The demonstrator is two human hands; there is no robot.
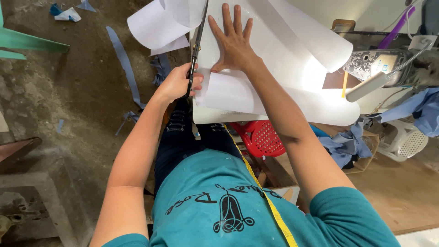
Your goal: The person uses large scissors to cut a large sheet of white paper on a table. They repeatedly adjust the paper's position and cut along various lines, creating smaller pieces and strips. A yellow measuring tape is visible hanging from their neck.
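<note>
My left hand grips the black handles of long scissors. Their blades point away from me along the left edge of a large white paper sheet. My right hand lies flat on that sheet, palm down and fingers spread, just right of the blades. The sheet rests over my lap and curls up at its far and right sides. A cut piece of white paper hangs to the left of the scissors. A yellow measuring tape runs down over my teal shirt.
A red plastic basket sits under the paper by my knee. To the right are a sewing machine, blue cloth and a cardboard box holding blue fabric. Blue fabric strips lie on the dirt floor at left.
</note>
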